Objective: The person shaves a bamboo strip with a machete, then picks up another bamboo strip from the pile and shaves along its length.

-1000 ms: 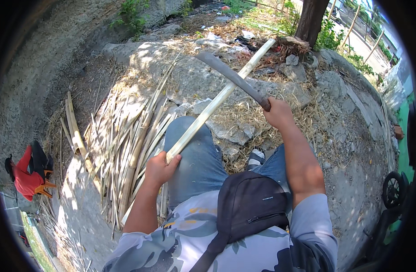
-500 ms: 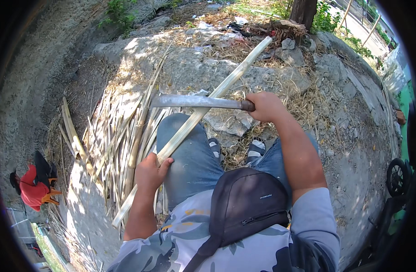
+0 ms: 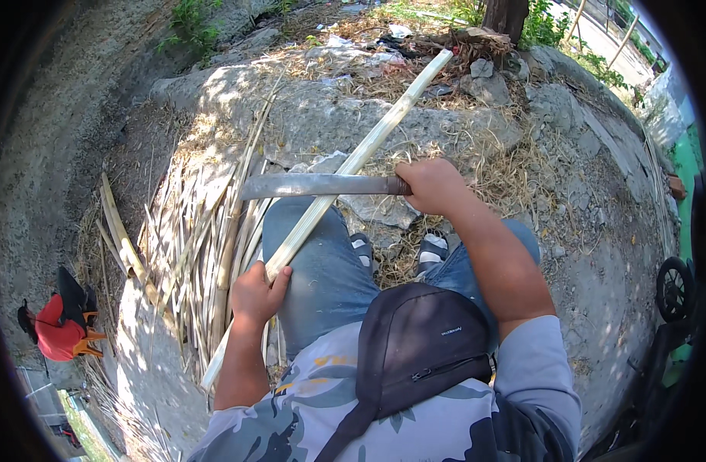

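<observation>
My left hand is wrapped round the lower part of a long, pale stalk, which looks like a split palm rib or bamboo strip. The stalk slants over my left thigh, its far end up and to the right, its near end passing beneath my left forearm. In my right hand is the dark handle of a machete. Its grey blade points left and lies across the stalk, above the left knee. Whether the edge bites into the stalk I cannot tell.
Left of my leg lies a pile of split strips, with thicker curved stalks beyond. A rock ledge and a tree trunk stand ahead. A person in red sits far left; a wheel shows at right.
My right hand has drawn the machete left and nearer to me, so the blade crosses the stalk lower down. The left hand keeps its hold on the stalk.
</observation>
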A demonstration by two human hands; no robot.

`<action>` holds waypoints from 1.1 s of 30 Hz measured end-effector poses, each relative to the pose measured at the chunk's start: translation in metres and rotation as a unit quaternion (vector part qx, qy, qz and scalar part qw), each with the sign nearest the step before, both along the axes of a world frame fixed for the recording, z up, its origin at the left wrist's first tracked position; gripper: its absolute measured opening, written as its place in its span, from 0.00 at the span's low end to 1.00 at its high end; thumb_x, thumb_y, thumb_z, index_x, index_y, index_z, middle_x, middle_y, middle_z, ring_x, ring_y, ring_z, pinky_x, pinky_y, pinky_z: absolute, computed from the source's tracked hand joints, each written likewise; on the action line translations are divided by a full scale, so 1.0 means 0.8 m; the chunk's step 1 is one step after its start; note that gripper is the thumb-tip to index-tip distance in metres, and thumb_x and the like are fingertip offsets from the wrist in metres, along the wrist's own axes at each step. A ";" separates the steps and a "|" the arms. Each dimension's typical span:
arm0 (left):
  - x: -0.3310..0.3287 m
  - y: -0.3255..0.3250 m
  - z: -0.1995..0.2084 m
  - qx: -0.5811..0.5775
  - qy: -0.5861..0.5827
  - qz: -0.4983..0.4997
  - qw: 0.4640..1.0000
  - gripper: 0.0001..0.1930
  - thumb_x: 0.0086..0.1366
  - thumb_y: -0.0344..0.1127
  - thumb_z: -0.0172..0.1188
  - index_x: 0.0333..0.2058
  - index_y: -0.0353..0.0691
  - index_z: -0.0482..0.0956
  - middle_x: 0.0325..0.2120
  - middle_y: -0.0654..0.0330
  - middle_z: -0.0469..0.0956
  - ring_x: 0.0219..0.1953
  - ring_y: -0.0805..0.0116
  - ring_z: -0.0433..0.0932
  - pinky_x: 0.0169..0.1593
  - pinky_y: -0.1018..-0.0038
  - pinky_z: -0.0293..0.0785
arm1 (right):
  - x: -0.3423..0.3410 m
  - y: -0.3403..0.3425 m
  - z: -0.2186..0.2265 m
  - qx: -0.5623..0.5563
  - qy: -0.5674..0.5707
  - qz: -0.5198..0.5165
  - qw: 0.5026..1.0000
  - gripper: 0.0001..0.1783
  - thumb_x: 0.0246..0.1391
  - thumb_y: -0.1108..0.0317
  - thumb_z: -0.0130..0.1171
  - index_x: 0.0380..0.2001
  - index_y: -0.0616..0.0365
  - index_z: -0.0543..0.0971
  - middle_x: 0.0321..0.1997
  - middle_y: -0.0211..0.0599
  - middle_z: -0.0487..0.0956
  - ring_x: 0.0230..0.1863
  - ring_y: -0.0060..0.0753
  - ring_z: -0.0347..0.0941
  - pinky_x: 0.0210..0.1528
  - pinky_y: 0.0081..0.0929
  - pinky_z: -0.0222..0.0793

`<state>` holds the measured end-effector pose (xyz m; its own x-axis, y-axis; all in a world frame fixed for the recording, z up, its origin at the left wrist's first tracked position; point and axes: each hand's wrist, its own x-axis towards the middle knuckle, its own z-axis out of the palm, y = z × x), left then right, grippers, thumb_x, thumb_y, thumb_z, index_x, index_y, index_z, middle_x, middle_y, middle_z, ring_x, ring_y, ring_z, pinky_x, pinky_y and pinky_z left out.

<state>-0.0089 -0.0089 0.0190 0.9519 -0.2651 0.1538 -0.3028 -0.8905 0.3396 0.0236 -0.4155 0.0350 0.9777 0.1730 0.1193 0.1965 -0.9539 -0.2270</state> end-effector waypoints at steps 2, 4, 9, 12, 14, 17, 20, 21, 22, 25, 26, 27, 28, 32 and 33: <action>-0.001 0.002 -0.001 0.004 0.003 0.003 1.000 0.30 0.62 0.60 0.67 0.21 0.36 0.72 0.16 0.45 0.75 0.21 0.41 0.78 0.26 0.53 0.73 | 0.000 0.008 0.003 -0.002 0.024 0.038 0.999 0.11 0.45 0.64 0.66 0.33 0.51 0.78 0.28 0.42 0.81 0.35 0.52 0.81 0.39 0.50 0.76; 0.003 0.003 -0.007 -0.007 0.009 0.003 1.000 0.30 0.62 0.60 0.67 0.21 0.36 0.72 0.16 0.45 0.76 0.21 0.41 0.78 0.27 0.53 0.73 | 0.003 -0.003 0.008 -0.009 0.017 0.029 0.999 0.11 0.45 0.63 0.67 0.32 0.51 0.78 0.29 0.42 0.82 0.36 0.53 0.81 0.39 0.50 0.75; 0.003 0.001 -0.011 -0.052 0.045 0.015 0.998 0.31 0.62 0.61 0.66 0.20 0.35 0.72 0.17 0.43 0.76 0.22 0.40 0.78 0.29 0.54 0.73 | 0.008 -0.057 -0.004 0.072 0.005 -0.094 0.993 0.12 0.49 0.61 0.67 0.33 0.53 0.79 0.31 0.46 0.82 0.38 0.54 0.81 0.39 0.48 0.75; 0.002 0.003 -0.008 -0.054 0.046 0.015 0.997 0.32 0.62 0.61 0.66 0.21 0.34 0.72 0.17 0.42 0.76 0.22 0.39 0.78 0.29 0.53 0.73 | 0.007 -0.066 -0.006 0.187 0.067 -0.198 0.960 0.14 0.54 0.57 0.66 0.38 0.53 0.81 0.36 0.48 0.84 0.43 0.55 0.81 0.44 0.50 0.75; 0.003 0.002 -0.002 -0.042 0.055 0.017 0.997 0.32 0.63 0.61 0.65 0.21 0.34 0.72 0.17 0.42 0.75 0.23 0.39 0.78 0.30 0.53 0.73 | 0.003 -0.059 -0.002 0.150 0.048 -0.198 0.968 0.14 0.53 0.57 0.66 0.38 0.53 0.81 0.36 0.48 0.84 0.43 0.55 0.81 0.45 0.50 0.75; 0.003 -0.001 0.004 -0.054 0.073 0.014 0.996 0.31 0.63 0.61 0.65 0.22 0.33 0.73 0.18 0.41 0.76 0.23 0.39 0.78 0.30 0.53 0.74 | -0.006 -0.041 0.010 0.078 0.028 -0.162 0.983 0.14 0.51 0.59 0.66 0.38 0.52 0.80 0.35 0.46 0.84 0.42 0.54 0.81 0.45 0.49 0.76; 0.005 -0.003 0.005 -0.059 0.082 0.016 0.995 0.31 0.63 0.60 0.66 0.23 0.33 0.74 0.19 0.40 0.76 0.23 0.38 0.77 0.30 0.54 0.73 | -0.010 -0.022 0.007 0.024 0.018 -0.073 0.997 0.13 0.48 0.62 0.66 0.37 0.50 0.80 0.33 0.43 0.84 0.40 0.52 0.82 0.45 0.49 0.76; 0.006 -0.003 0.006 -0.056 0.082 0.013 0.995 0.31 0.63 0.60 0.66 0.23 0.33 0.74 0.19 0.40 0.76 0.23 0.38 0.77 0.30 0.54 0.73 | -0.012 -0.016 0.005 0.003 0.009 -0.020 1.000 0.13 0.46 0.64 0.66 0.37 0.49 0.80 0.32 0.41 0.83 0.39 0.51 0.82 0.44 0.48 0.76; 0.007 -0.001 0.006 -0.038 0.087 0.013 0.995 0.31 0.63 0.60 0.66 0.23 0.32 0.74 0.18 0.42 0.76 0.22 0.42 0.77 0.29 0.55 0.73 | -0.016 -0.011 0.004 -0.001 -0.011 0.019 1.000 0.12 0.45 0.62 0.67 0.32 0.51 0.78 0.30 0.38 0.83 0.35 0.50 0.81 0.40 0.50 0.75; 0.000 0.005 0.034 -0.037 0.135 0.028 0.990 0.31 0.63 0.61 0.66 0.25 0.32 0.76 0.17 0.47 0.76 0.21 0.52 0.76 0.29 0.59 0.72 | -0.010 0.002 0.012 -0.020 -0.007 0.081 0.996 0.10 0.45 0.63 0.66 0.31 0.51 0.77 0.29 0.38 0.82 0.35 0.50 0.81 0.38 0.50 0.74; -0.009 0.008 0.043 -0.054 0.180 0.048 0.981 0.31 0.63 0.61 0.67 0.25 0.31 0.77 0.16 0.49 0.75 0.20 0.57 0.75 0.28 0.61 0.71 | -0.013 0.001 0.017 -0.018 -0.002 0.082 0.996 0.10 0.45 0.63 0.66 0.31 0.51 0.77 0.29 0.38 0.82 0.35 0.50 0.81 0.38 0.50 0.74; -0.010 0.015 0.037 -0.052 0.185 0.050 0.980 0.31 0.63 0.61 0.67 0.25 0.31 0.77 0.16 0.49 0.75 0.20 0.57 0.75 0.28 0.61 0.71 | -0.014 -0.003 0.023 -0.012 -0.005 0.077 0.997 0.10 0.45 0.63 0.65 0.31 0.51 0.78 0.28 0.39 0.82 0.35 0.51 0.81 0.39 0.50 0.74; -0.009 0.026 0.027 -0.079 0.210 0.038 0.974 0.31 0.63 0.62 0.67 0.26 0.31 0.77 0.16 0.51 0.75 0.20 0.61 0.75 0.29 0.63 0.71 | -0.013 -0.007 0.024 -0.007 -0.008 0.073 0.997 0.09 0.46 0.64 0.65 0.32 0.50 0.78 0.28 0.40 0.82 0.35 0.52 0.81 0.39 0.51 0.74; -0.009 0.018 0.010 -0.095 0.250 0.032 0.963 0.32 0.63 0.62 0.66 0.28 0.31 0.79 0.18 0.53 0.75 0.22 0.64 0.75 0.29 0.63 0.71 | -0.007 -0.038 0.010 0.024 0.062 -0.064 0.996 0.09 0.47 0.61 0.65 0.33 0.48 0.80 0.30 0.44 0.82 0.37 0.55 0.80 0.40 0.51 0.75; -0.008 0.017 0.004 -0.092 0.241 0.035 0.966 0.32 0.64 0.62 0.66 0.29 0.31 0.79 0.18 0.54 0.75 0.22 0.65 0.75 0.29 0.64 0.71 | -0.005 -0.041 0.007 0.023 0.066 -0.066 0.995 0.09 0.47 0.61 0.65 0.33 0.48 0.80 0.30 0.44 0.82 0.37 0.55 0.80 0.40 0.51 0.75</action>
<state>-0.0152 0.0047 0.0222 0.9393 -0.2076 -0.2730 -0.0115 -0.8146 0.5799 0.0199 -0.4479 0.0406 0.9992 0.0385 -0.0059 0.0352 -0.9572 -0.2874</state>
